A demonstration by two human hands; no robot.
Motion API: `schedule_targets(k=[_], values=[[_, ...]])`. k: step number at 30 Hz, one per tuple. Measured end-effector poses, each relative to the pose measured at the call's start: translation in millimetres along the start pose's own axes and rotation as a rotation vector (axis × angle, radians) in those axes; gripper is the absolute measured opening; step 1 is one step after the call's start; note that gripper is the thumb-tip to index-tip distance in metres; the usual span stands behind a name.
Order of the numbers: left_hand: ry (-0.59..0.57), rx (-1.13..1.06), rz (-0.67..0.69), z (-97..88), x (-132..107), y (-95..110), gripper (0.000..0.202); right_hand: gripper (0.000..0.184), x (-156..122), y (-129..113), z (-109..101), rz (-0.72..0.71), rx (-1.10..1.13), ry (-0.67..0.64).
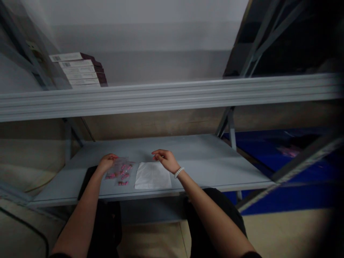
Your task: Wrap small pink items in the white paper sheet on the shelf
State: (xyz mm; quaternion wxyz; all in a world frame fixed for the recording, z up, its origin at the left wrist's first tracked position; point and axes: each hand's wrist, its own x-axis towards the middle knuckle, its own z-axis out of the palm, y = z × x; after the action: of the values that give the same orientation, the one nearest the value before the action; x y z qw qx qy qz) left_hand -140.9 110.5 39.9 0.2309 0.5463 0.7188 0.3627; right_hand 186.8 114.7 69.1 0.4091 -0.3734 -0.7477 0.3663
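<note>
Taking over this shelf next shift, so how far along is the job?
Done: a clear plastic bag of pink items lies on the grey metal shelf, with a white sheet flat beside it. In hand: the left hand is at the bag's upper edge; the right hand is empty, near the sheet. Left: the pink items appear to be all in the bag, none on the sheet.

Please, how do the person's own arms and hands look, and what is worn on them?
The left hand and right hand are bare, without gloves. A white beaded bracelet circles the right wrist. Dark sleeve edges show near the elbows.
</note>
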Motion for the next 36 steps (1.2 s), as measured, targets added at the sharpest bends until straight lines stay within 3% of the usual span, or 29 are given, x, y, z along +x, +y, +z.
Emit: schedule_targets(k=[6, 12, 15, 19, 21, 24, 29, 36], values=[[0.081, 0.182, -0.04, 5.4, 1.4, -23.2, 0.027, 0.026, -50.2, -5.1, -42.6, 0.036, -0.137, 0.149], [0.271, 0.226, 0.056, 2.4, -27.6, -20.4, 0.028, 0.025, -128.9, -4.6, -72.5, 0.067, -0.484, 0.251], [0.404, 0.242, 0.136, -2.1, -62.6, -16.8, 0.037, 0.026, -165.8, -16.4, -77.1, 0.14, -0.76, 0.267], [0.472, 0.277, 0.243, -12.7, -134.5, -25.9, 0.034, 0.032, -216.1, -29.3, -69.5, 0.412, -1.128, 0.3], [0.505, 0.401, 0.336, -16.7, -176.1, -39.0, 0.036, 0.042, -240.6, -26.0, -61.8, 0.527, -1.181, 0.357], [0.442, 0.53, 0.333, -17.0, -234.1, -66.8, 0.046, 0.054, -269.6, -10.9, -49.6, 0.63, -1.15, 0.461], [0.319, 0.475, 0.342, -9.1, -294.0, -108.6, 0.069, 0.054, -289.7, 16.0, -39.1, 0.609, -1.08, 0.475], [0.235, 0.362, 0.309, -11.3, -324.2, -123.9, 0.07, 0.053, -308.9, 33.6, -45.5, 0.408, -0.973, 0.473]])
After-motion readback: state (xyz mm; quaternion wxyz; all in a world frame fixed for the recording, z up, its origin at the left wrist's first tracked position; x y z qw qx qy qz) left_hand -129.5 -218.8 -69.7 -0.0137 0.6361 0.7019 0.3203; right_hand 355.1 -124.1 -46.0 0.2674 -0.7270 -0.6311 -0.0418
